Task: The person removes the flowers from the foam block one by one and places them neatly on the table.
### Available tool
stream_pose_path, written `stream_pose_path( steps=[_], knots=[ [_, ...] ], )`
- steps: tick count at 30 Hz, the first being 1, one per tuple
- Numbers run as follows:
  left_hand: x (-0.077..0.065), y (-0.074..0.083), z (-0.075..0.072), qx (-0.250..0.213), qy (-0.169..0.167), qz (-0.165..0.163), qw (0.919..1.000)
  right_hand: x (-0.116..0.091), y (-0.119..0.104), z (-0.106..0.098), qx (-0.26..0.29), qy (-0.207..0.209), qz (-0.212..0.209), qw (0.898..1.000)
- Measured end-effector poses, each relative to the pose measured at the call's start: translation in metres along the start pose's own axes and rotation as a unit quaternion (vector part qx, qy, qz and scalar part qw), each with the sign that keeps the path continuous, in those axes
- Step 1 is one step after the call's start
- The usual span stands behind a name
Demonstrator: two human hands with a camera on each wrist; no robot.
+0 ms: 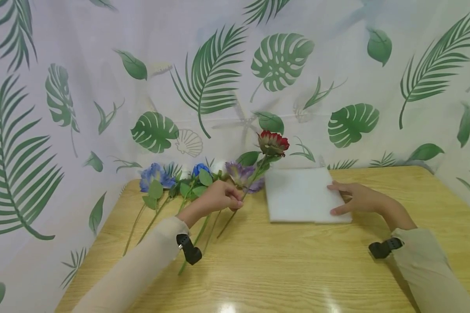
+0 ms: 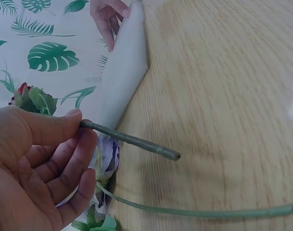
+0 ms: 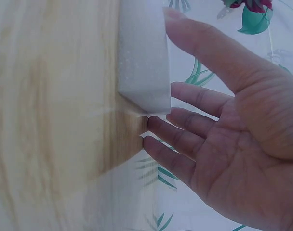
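My left hand (image 1: 220, 196) pinches the stem of an artificial red flower (image 1: 273, 142) between thumb and fingers. The bloom is raised over the back of the table, and the stem's cut end (image 2: 170, 154) sticks out past the fingers in the left wrist view. My right hand (image 1: 358, 200) touches the right edge of a flat white slab (image 1: 301, 195), which looks like foam and lies on the table. In the right wrist view, its thumb (image 3: 204, 41) rests against the slab and the other fingers are spread, nearly straight, by its edge.
Several artificial flowers lie left of the slab: a light blue one (image 1: 158, 177), a deep blue one (image 1: 201, 169) and a purple one (image 1: 243, 174), stems toward me. A leaf-printed curtain (image 1: 219, 78) hangs behind the wooden table (image 1: 282, 265).
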State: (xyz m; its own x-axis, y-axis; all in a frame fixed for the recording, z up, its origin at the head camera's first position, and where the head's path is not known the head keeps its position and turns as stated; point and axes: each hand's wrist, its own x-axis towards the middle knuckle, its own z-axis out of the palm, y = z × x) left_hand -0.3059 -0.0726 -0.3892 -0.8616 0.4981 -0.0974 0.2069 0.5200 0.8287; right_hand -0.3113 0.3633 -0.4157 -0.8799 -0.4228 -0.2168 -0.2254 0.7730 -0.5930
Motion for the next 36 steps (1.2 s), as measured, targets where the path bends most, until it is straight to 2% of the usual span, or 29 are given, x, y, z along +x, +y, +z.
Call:
stream_pose_path(
  steps=[5,10,20,36],
  knots=[
    [-0.004,-0.003,-0.002,0.013,-0.014,0.005,0.9998,0.000,0.000,0.000,0.010,0.002,-0.002,1.000],
    [-0.009,-0.006,-0.003,0.008,-0.019,-0.006,0.9998,0.000,-0.002,0.000,0.011,0.003,-0.002,1.000],
    [-0.019,-0.009,0.007,-0.005,-0.037,-0.027,0.9989,-0.001,-0.006,0.000,0.003,0.001,0.006,1.000],
    [-0.028,-0.020,0.006,-0.026,-0.037,-0.050,0.9977,-0.001,-0.006,0.000,-0.003,0.003,0.008,1.000]
  ],
)
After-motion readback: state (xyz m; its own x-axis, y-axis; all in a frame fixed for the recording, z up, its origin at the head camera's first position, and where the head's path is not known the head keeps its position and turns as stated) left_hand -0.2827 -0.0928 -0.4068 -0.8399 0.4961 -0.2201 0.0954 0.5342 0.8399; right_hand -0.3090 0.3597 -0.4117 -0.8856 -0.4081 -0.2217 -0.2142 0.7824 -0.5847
